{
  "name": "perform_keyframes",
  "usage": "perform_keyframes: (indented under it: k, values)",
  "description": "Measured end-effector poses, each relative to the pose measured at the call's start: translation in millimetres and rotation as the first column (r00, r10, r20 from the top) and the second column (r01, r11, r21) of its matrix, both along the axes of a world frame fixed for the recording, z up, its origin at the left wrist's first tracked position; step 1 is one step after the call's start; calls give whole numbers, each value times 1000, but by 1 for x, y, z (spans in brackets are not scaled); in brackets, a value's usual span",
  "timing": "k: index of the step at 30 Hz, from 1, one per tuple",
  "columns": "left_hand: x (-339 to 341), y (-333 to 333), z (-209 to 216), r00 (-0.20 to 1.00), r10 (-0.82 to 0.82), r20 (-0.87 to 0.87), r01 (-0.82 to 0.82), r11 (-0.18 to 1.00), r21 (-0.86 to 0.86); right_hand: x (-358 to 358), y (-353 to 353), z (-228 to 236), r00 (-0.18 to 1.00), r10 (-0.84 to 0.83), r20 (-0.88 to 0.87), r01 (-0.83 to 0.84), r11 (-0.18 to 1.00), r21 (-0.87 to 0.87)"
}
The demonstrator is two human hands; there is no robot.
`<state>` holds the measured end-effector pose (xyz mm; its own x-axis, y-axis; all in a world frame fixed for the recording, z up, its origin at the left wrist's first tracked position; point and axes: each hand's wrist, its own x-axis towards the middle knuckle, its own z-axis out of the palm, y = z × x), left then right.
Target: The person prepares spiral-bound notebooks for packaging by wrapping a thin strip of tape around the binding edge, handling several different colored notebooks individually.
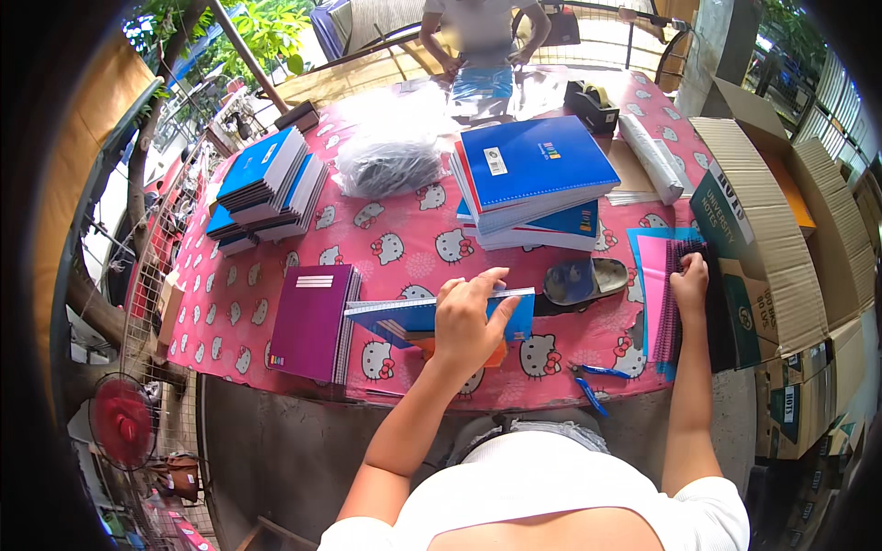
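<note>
My left hand point(464, 321) grips a blue notebook point(404, 317) by its upper edge, thumb on the near side, and holds it tilted on its long edge above the table. To the right, my right hand point(689, 283) is closed, its fingertips over a bundle of dark spiral binding coils point(669, 326). What lies between those fingers is hidden. The coils rest on a pink sheet point(653, 266), with blue sheets under it. A purple notebook stack point(310, 321) lies left of my left hand. Blue-handled cutting pliers point(593, 375) lie between my hands near the table's front edge.
Blue notebook piles stand at the back centre point(542, 161) and back left point(262, 188), with a clear plastic bundle point(390, 165) between. A slipper point(585, 280), a tape dispenser point(593, 106) and a plastic roll point(650, 156) lie rightward. Cardboard boxes point(772, 230) flank the right side. Another person works opposite.
</note>
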<state>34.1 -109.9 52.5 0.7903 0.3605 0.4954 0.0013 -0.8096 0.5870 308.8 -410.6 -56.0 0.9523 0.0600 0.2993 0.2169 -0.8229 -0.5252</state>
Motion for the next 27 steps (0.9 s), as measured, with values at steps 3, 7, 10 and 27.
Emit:
perform_keyframes:
  k: [3, 7, 10, 27]
  values:
    - [-5, 4, -10, 999, -25, 36, 24, 999, 24, -64, 49, 37, 823, 524, 221, -553, 827, 100]
    - [-18, -2, -14, 990, -14, 142, -4, 992, 124, -146, 96, 94, 525, 844, 105, -803, 452, 388]
    - [-36, -16, -20, 981, 6, 193, -54, 968, 244, -153, 109, 101, 441, 884, 153, -852, 359, 382]
    - [-71, -24, -52, 976, -106, 190, 55, 965, 256, -161, 127, 108, 84, 991, 101, -992, 74, 101]
